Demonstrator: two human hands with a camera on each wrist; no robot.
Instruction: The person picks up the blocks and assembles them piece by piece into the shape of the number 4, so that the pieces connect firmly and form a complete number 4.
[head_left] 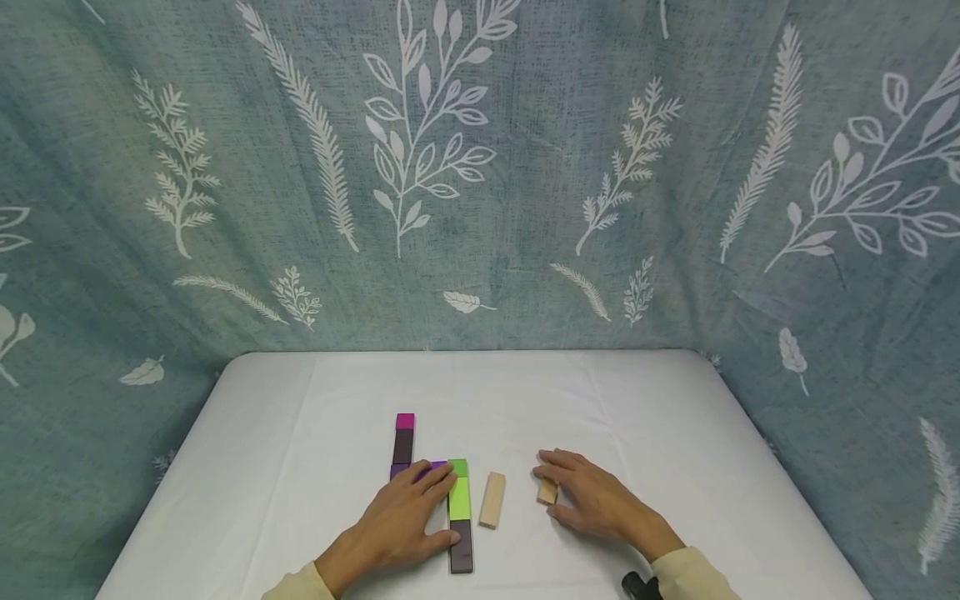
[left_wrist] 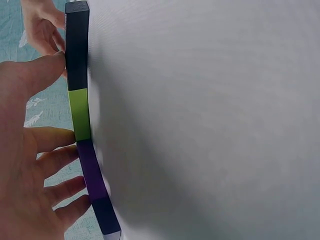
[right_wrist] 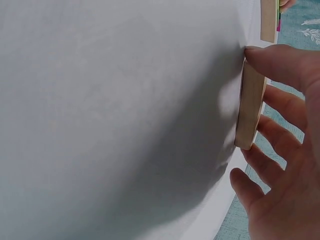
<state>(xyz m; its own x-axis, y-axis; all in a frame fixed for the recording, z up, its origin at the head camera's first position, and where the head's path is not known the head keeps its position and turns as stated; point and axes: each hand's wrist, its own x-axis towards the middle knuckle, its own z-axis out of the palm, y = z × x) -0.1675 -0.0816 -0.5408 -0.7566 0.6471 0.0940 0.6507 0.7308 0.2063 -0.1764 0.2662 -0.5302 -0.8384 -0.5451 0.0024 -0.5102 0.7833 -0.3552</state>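
My left hand (head_left: 405, 521) lies over a joined row of coloured blocks, its fingertips touching the purple block (left_wrist: 91, 170) and the lime green block (head_left: 459, 500). Its thumb rests against the dark block (head_left: 461, 554) at the near end. A dark block with a magenta end (head_left: 405, 421) extends from the row's far left. Over to the right, my right hand (head_left: 592, 496) holds a plain wooden block (right_wrist: 250, 107), thumb at one end and fingers along its side; the hand hides part of it in the head view. A second wooden block (head_left: 492, 500) lies between the hands.
A white cloth covers the table (head_left: 360, 383), and a patterned teal curtain (head_left: 525, 250) hangs behind and at both sides. A small black object (head_left: 640, 586) shows by the right sleeve, at the bottom of the head view.
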